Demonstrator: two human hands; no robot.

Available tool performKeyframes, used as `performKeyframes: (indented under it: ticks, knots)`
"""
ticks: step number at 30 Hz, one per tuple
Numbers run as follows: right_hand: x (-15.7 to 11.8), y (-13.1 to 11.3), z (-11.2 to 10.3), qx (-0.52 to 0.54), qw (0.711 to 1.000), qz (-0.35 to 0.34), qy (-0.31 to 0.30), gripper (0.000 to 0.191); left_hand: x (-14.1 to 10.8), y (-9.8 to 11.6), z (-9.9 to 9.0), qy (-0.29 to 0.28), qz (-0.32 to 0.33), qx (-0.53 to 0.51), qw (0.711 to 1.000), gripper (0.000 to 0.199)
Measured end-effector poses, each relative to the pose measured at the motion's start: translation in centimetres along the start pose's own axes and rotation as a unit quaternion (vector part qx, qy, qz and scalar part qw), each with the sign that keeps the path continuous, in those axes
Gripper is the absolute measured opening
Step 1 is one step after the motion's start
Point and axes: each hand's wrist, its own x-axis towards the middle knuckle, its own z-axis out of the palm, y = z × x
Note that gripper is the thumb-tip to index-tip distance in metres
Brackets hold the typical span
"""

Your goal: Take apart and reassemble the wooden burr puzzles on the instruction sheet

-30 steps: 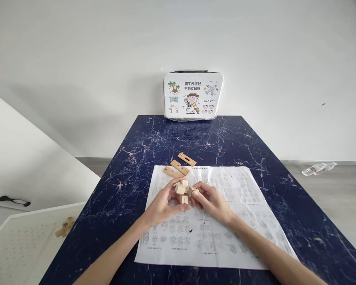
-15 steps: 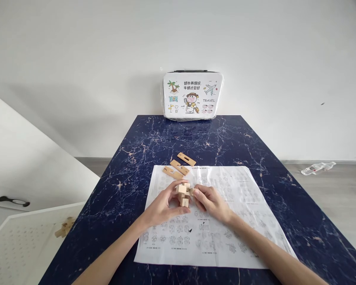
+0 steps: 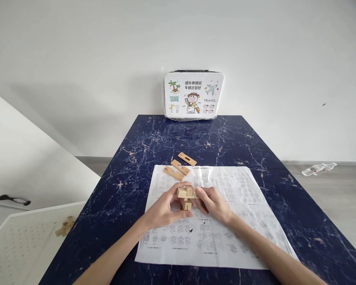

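Between my hands is a pale wooden interlocking puzzle point(image 3: 187, 206), made of several notched bars, held above a printed instruction sheet point(image 3: 213, 237). My left hand point(image 3: 166, 206) is closed around its left side, thumb below and fingers above. With thumb and fingers, my right hand point(image 3: 212, 202) pinches a bar at the puzzle's upper right. Part of the puzzle is hidden behind my fingers. Just beyond my hands lie flat notched wooden pieces point(image 3: 180, 167), partly on the sheet's top edge, and a slotted wooden piece point(image 3: 187, 159) on the table.
A white printed case point(image 3: 194, 95) in clear plastic stands against the wall at the far end of the dark blue marbled table point(image 3: 154, 138). At lower left, wooden pieces point(image 3: 65, 226) rest on a white surface. A clear plastic bottle point(image 3: 319, 169) lies on the floor at right.
The puzzle has been turned slightly in my hands, so its upper bar shows more of its length and a different face. My hands have stayed nearly in place.
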Motion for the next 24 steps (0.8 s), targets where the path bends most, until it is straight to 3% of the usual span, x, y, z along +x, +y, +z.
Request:
performKeyframes:
  ticks: [7,24]
  knots:
    - [-0.11,0.18,0.10,0.002,1.000,0.005,0.008,0.072,0.05,-0.32,-0.01,-0.016,0.004,-0.025,1.000,0.075]
    - [0.05,0.00,-0.13,0.026,1.000,0.004,-0.009,0.068,0.29,0.27,-0.02,0.019,-0.031,-0.075,0.997,0.070]
